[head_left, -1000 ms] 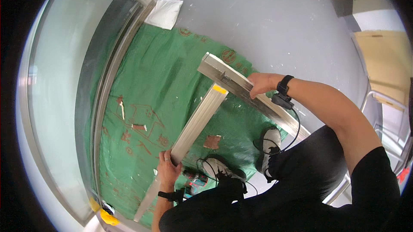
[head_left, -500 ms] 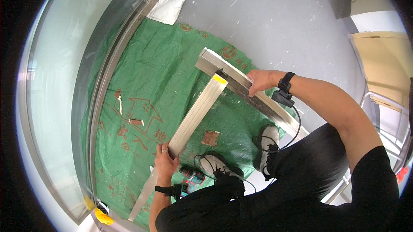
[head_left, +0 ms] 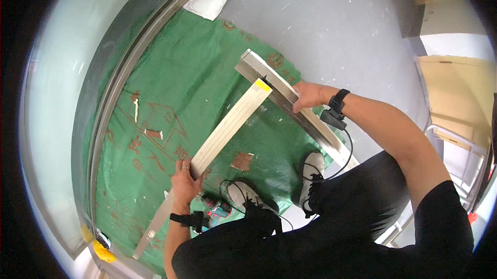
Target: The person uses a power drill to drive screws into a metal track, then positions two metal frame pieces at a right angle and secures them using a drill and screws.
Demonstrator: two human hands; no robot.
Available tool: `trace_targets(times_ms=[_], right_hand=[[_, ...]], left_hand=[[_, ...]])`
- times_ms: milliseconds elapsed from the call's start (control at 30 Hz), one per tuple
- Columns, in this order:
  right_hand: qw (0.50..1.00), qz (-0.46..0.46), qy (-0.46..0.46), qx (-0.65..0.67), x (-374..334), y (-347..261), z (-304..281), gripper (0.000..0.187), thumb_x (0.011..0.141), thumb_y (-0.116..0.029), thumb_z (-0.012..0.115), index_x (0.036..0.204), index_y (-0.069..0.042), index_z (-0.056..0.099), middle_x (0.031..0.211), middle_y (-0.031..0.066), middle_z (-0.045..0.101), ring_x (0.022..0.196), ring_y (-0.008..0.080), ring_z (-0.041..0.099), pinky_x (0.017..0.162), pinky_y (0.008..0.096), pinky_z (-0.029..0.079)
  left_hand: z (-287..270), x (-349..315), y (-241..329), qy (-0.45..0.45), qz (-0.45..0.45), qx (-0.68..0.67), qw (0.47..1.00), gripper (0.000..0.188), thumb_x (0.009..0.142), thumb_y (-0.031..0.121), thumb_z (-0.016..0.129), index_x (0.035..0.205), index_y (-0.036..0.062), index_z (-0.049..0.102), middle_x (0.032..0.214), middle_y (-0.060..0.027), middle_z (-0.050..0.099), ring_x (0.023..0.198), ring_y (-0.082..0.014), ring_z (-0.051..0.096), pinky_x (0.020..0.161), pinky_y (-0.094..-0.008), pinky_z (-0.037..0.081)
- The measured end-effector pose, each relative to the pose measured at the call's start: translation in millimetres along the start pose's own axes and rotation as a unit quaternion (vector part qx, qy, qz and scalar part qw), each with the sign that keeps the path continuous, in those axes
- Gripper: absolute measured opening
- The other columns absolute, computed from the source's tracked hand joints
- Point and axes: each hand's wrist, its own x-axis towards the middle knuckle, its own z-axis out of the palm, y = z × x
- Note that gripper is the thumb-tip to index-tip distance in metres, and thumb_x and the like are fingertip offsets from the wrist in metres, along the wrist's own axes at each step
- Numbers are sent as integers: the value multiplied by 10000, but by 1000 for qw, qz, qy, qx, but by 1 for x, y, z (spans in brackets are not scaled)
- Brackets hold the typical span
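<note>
My left hand (head_left: 185, 183) is closed around the near end of a pale ribbed metal profile (head_left: 228, 130). A yellow sticker (head_left: 263, 85) marks its far end, which meets a longer metal profile (head_left: 316, 133) from the side, at roughly a right angle. A small dark piece (head_left: 265, 78) shows at that joint; whether the two are fastened, I cannot tell. My right hand (head_left: 309, 96) grips the longer profile just right of the joint, thumb on its near side and the other fingers mostly hidden. Below my left hand lies a flat pale strip (head_left: 155, 227).
A green printed sheet (head_left: 171, 61) covers the floor under the profiles. Near my shoes lie a power drill (head_left: 217, 207) and a brown square scrap (head_left: 242, 161). A framed glass panel (head_left: 111, 79) stands left, a white packet (head_left: 208, 2) by its far end, a yellow bag (head_left: 103, 252) near its bottom.
The view has shifted, so the sheet, shoes and drill appear farther left. Both hands keep their holds, and the two profiles stay joined at about the same angle.
</note>
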Motion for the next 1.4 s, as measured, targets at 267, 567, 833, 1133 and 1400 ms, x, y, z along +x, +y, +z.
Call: trace_targets(times_ms=[267, 567, 833, 1133, 1400], right_hand=[[998, 8, 22, -55, 5, -7, -1, 513, 609, -285, 749, 1024, 8, 675, 954, 210, 692, 893, 326, 669, 800, 393, 531], [994, -3, 51, -96, 6, 0, 2, 492, 612, -291, 742, 965, 42, 662, 911, 236, 682, 866, 358, 667, 779, 409, 536], [998, -42, 44, -35, 7, 3, 10, 416, 641, -240, 710, 951, 29, 648, 876, 221, 678, 826, 325, 658, 766, 389, 519], [998, -17, 43, 33, 6, 13, 23, 439, 656, -221, 721, 1014, 17, 631, 932, 198, 685, 877, 313, 654, 829, 374, 514], [998, 4, 36, 44, 13, 28, 32, 482, 674, -170, 748, 1093, 22, 608, 970, 160, 691, 893, 252, 641, 857, 353, 505]], left_hand=[[-5, 5, 12, -4, -22, 5, 1000, 678, 649, 142, 825, 1247, 70, 515, 1150, -176, 544, 925, -405, 611, 774, -461, 529], [4, 5, 14, 28, -17, 4, 999, 627, 635, 92, 805, 1200, 116, 534, 1055, -133, 536, 888, -381, 605, 719, -465, 523], [16, 0, 12, 37, -28, 25, 999, 617, 629, 73, 784, 1192, 112, 536, 1038, -131, 523, 915, -365, 588, 732, -443, 516], [32, -3, 11, 73, -5, 24, 997, 532, 643, 22, 706, 1150, 96, 562, 994, -133, 510, 897, -361, 571, 727, -456, 494], [47, 1, 6, 68, 0, 26, 997, 526, 677, 14, 673, 1178, 104, 543, 997, -134, 514, 925, -349, 559, 740, -456, 489]])
